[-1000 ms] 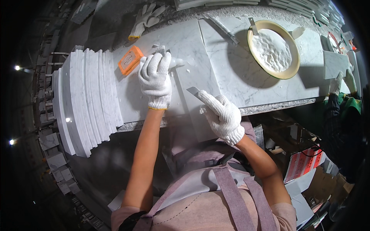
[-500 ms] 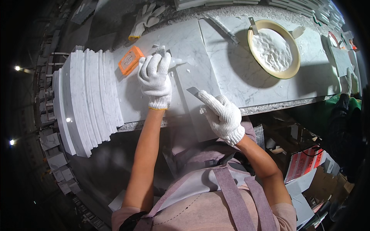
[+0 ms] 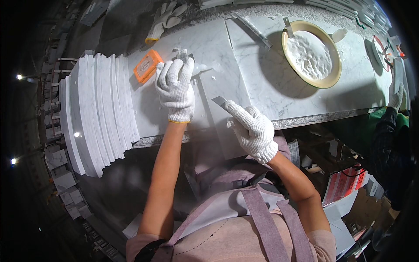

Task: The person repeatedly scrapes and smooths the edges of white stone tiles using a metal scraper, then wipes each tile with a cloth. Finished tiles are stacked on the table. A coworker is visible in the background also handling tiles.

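My left hand (image 3: 175,91), in a white knit glove, has its fingers curled at the far end of a long marble strip (image 3: 222,87). A small grey block (image 3: 181,54) shows just past its fingertips. From its thumb side juts a translucent nozzle bottle (image 3: 200,68); whether the fingers grip it is hidden. My right hand (image 3: 251,131), gloved too, is closed around a flat scraper (image 3: 219,101) with a slanted metal blade, held above the strip. The strip's near end reaches past the table edge toward my lap. An orange box (image 3: 147,66) lies left of my left hand.
A cream bowl (image 3: 336,72) of white powder or paste, with a metal scraper (image 3: 288,27) in it, stands at right. Stacked marble pieces (image 3: 98,113) rise at left. A spare glove (image 3: 165,22) lies at the back. A co-worker's gloved hand (image 3: 396,98) is far right.
My hands have hardly moved; both keep their place over the strip. At far right, the co-worker's flat slab has swung upright, uncovering a red-rimmed round thing.
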The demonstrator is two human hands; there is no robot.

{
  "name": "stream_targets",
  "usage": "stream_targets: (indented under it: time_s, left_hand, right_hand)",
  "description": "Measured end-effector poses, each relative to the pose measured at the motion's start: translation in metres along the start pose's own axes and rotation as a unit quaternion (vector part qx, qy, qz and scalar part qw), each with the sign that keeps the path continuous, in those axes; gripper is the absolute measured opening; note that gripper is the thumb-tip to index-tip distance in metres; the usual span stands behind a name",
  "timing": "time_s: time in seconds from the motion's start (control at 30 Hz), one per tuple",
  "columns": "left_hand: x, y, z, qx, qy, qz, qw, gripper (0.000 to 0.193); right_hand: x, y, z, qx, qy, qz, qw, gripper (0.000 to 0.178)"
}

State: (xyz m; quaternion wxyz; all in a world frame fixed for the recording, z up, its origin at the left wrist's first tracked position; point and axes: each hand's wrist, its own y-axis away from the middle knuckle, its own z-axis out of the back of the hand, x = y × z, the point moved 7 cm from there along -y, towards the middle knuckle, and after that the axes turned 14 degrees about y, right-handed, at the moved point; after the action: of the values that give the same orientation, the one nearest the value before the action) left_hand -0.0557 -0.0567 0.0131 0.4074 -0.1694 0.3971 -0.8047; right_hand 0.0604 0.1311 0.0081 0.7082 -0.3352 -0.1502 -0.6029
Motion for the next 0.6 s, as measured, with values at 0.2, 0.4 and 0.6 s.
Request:
stream_targets:
  time_s: [0.2, 0.4, 0.6]
  left_hand:
    - [-0.001, -0.001, 0.0, -0.007, 0.007, -0.008, 1.0, 0.043]
    - [0.005, 0.006, -0.003, 0.029, -0.022, -0.001, 0.999, 0.034]
    - [0.004, 0.009, -0.003, 0.024, -0.035, -0.009, 0.999, 0.035]
  right_hand:
    - [0.0, 0.0, 0.0, 0.006, -0.002, -0.002, 1.0, 0.06]
    - [0.001, -0.001, 0.001, 0.001, 0.002, 0.0, 1.0, 0.06]
    - [0.001, -0.001, 0.001, 0.006, -0.001, -0.003, 1.0, 0.06]
